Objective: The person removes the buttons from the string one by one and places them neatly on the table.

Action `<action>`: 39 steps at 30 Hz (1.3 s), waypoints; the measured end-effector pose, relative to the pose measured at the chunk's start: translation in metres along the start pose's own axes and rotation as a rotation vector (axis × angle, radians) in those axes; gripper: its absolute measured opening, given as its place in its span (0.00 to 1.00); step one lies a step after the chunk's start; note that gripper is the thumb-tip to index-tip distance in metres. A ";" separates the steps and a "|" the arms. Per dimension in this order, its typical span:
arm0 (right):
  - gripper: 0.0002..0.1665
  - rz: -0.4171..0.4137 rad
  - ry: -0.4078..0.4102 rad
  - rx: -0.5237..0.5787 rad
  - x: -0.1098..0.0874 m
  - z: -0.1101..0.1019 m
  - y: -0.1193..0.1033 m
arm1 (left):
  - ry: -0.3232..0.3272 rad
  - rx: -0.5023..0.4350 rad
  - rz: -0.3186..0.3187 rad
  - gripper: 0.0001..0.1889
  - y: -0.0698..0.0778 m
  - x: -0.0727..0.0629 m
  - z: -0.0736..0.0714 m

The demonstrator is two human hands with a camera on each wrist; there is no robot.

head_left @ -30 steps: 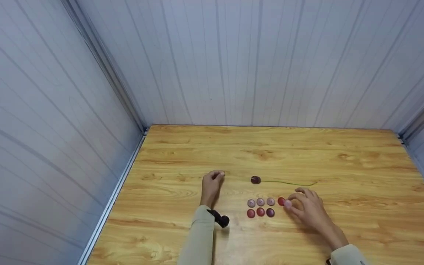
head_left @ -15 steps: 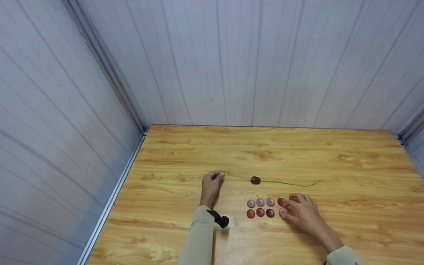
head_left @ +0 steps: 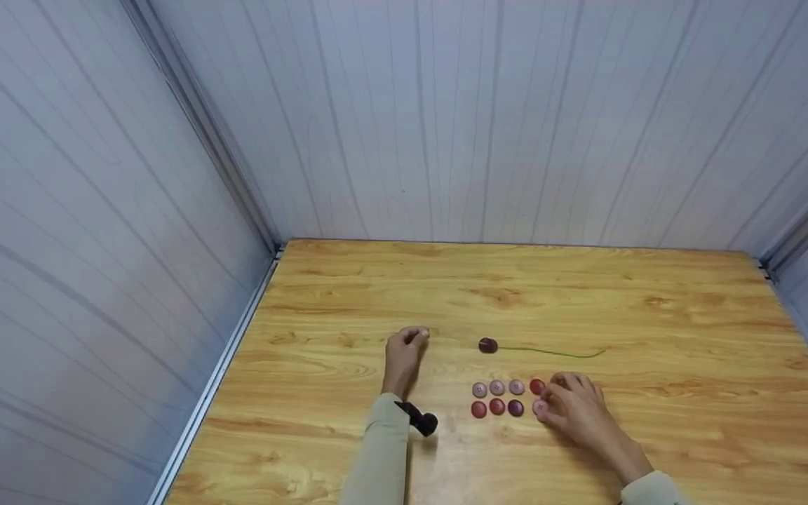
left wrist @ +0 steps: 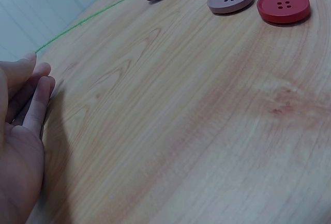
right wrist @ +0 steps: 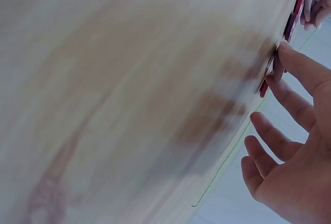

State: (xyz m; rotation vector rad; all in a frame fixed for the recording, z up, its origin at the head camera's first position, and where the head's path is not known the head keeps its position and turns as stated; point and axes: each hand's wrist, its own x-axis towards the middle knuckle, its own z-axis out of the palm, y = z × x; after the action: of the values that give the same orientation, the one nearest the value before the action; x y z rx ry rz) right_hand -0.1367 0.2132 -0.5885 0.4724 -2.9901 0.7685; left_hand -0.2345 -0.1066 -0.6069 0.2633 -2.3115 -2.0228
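Note:
My left hand (head_left: 402, 358) pinches the end of a green string (left wrist: 93, 18) between thumb and fingertips, left of the buttons. Threaded on that string are dark maroon buttons (head_left: 488, 345), lying behind two rows of loose buttons. At the right end of the front row, my right hand (head_left: 583, 414) pinches a pale pink button (head_left: 539, 407) with thumb and index finger, low at the tabletop. Right behind it sits a red button (head_left: 536, 386), partly covered by the fingers. The right wrist view shows the pinched button (right wrist: 278, 68) edge-on, the other fingers spread loosely.
Three pale pink buttons (head_left: 497, 387) continue the back row. Two red buttons (head_left: 479, 409) and a dark purple button (head_left: 515, 407) stand in the front row. The string's free end (head_left: 597, 354) trails right on the wooden table (head_left: 348, 280). White panels (head_left: 446, 126) enclose it.
My right hand has moved slightly toward me and brought the pale pink button down to the right end of the front row. My left hand stays in place with the string.

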 end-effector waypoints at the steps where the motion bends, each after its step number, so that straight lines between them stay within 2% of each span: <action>1: 0.14 -0.008 0.007 -0.006 0.000 0.001 0.000 | -0.002 0.002 -0.002 0.10 0.000 0.000 0.000; 2: 0.14 -0.015 0.016 -0.013 0.000 0.002 0.001 | -0.004 0.005 -0.002 0.10 -0.005 0.002 0.000; 9: 0.14 -0.031 0.065 -0.033 -0.001 0.004 0.001 | -0.027 0.012 0.005 0.12 -0.007 0.001 -0.001; 15: 0.16 -0.028 0.075 -0.039 -0.001 0.004 -0.001 | -0.022 -0.006 -0.007 0.11 -0.006 0.001 0.000; 23: 0.17 -0.007 0.056 -0.022 0.001 0.003 -0.004 | -0.011 0.021 -0.009 0.11 -0.004 0.000 0.000; 27: 0.14 0.014 0.048 0.004 0.006 -0.001 -0.007 | -0.010 0.021 -0.011 0.11 -0.003 0.000 0.000; 31: 0.11 0.015 0.081 0.040 0.015 -0.007 -0.012 | -0.009 0.020 -0.013 0.11 -0.003 0.001 0.000; 35: 0.11 0.011 0.119 0.070 0.026 -0.013 -0.017 | -0.005 0.022 -0.014 0.10 -0.004 0.002 0.000; 39: 0.13 0.034 0.098 0.097 0.040 -0.016 -0.022 | 0.000 0.033 -0.013 0.09 -0.005 0.003 0.001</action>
State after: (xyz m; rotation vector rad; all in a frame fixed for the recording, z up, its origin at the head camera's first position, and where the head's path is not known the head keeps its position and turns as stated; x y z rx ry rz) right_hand -0.1690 0.1912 -0.5600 0.3752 -2.8885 0.9143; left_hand -0.2367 -0.1065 -0.6122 0.2800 -2.3510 -1.9921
